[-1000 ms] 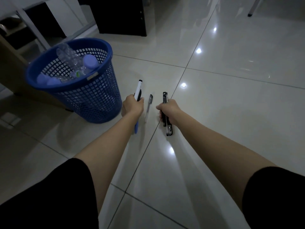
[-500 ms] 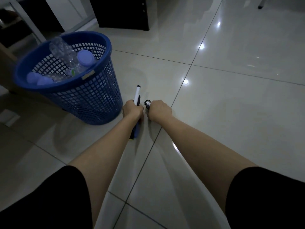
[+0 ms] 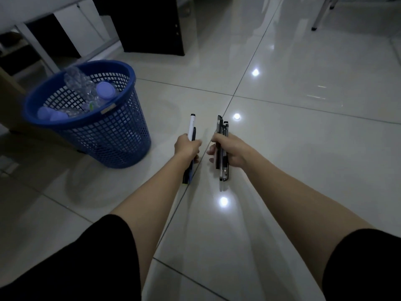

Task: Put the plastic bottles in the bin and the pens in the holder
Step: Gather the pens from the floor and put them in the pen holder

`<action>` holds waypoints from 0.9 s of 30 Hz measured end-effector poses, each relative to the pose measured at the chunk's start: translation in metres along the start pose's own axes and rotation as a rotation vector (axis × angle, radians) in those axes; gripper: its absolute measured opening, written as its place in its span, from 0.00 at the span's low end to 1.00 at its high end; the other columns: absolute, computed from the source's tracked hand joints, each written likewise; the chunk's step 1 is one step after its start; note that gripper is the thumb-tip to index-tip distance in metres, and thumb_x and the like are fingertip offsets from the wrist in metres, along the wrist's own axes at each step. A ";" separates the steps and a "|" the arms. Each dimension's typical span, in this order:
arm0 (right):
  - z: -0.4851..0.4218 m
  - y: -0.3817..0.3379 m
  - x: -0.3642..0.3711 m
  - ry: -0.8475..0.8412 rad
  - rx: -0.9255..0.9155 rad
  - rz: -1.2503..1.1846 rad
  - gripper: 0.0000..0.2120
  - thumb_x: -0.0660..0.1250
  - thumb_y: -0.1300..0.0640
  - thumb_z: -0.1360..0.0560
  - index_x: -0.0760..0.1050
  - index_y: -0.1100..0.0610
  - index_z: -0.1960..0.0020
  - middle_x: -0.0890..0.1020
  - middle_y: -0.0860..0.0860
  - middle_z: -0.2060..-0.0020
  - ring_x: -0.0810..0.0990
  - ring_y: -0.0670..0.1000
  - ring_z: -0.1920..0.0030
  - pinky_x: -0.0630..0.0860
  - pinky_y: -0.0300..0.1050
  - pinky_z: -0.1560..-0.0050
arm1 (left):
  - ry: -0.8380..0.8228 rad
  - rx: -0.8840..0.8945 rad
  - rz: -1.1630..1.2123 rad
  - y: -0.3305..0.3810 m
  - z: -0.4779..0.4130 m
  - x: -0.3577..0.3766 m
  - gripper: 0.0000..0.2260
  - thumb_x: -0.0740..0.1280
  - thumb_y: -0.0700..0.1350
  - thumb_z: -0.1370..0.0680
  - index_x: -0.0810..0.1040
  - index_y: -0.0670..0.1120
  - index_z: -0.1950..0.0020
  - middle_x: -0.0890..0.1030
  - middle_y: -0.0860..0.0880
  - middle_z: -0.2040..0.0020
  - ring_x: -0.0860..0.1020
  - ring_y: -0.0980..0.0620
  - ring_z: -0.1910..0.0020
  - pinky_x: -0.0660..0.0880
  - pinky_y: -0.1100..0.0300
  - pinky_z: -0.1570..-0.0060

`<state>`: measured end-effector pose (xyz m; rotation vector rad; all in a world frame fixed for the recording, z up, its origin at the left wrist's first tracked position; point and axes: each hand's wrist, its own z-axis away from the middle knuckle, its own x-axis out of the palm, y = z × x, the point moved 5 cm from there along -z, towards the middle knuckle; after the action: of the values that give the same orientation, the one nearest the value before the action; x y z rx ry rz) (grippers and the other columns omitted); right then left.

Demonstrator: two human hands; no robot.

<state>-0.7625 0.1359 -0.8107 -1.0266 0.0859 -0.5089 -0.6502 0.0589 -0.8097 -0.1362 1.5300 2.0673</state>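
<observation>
1. Head view, progress: the plastic bottles [image 3: 86, 92] lie in the blue bin [image 3: 121, 146] — that half looks done. No pen is left on the floor tiles [image 3: 303, 127]; the holder is out of sight.
2. Head view, hands: both arms stretch forward (low over the floor). The left hand [image 3: 187, 147] is closed around a white marker [image 3: 191, 129] and dark pen; the right hand [image 3: 230, 151] clasps a bundle of pens [image 3: 223, 170].

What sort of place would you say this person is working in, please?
Probably an office or study room indoors: a glossy tiled floor, a white desk frame beside a dark cabinet, and a blue mesh bin standing on the floor.
</observation>
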 end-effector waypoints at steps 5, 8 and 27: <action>0.016 -0.001 -0.014 0.080 -0.027 -0.065 0.09 0.67 0.57 0.24 0.67 0.55 0.58 0.70 0.53 0.73 0.70 0.52 0.75 0.72 0.43 0.71 | 0.052 0.035 0.036 0.009 0.013 0.013 0.07 0.65 0.45 0.22 0.70 0.43 0.50 0.75 0.42 0.60 0.73 0.45 0.69 0.74 0.56 0.71; 0.033 -0.003 -0.014 0.108 -0.039 -0.056 0.11 0.68 0.52 0.24 0.67 0.54 0.60 0.69 0.52 0.73 0.68 0.50 0.75 0.69 0.42 0.72 | 0.062 0.015 0.070 0.011 0.029 0.009 0.07 0.65 0.46 0.22 0.71 0.44 0.50 0.75 0.44 0.61 0.73 0.47 0.69 0.74 0.58 0.71; 0.245 -0.221 0.115 -0.093 0.058 0.222 0.12 0.69 0.54 0.25 0.69 0.55 0.62 0.67 0.49 0.77 0.64 0.47 0.78 0.65 0.39 0.76 | 0.064 -0.119 0.221 0.200 0.209 -0.176 0.06 0.65 0.45 0.20 0.72 0.43 0.50 0.73 0.48 0.67 0.72 0.52 0.71 0.76 0.56 0.65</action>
<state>-0.6678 0.1885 -0.4781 -0.9693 0.1002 -0.2598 -0.5503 0.1447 -0.4974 -0.0812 1.5178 2.3490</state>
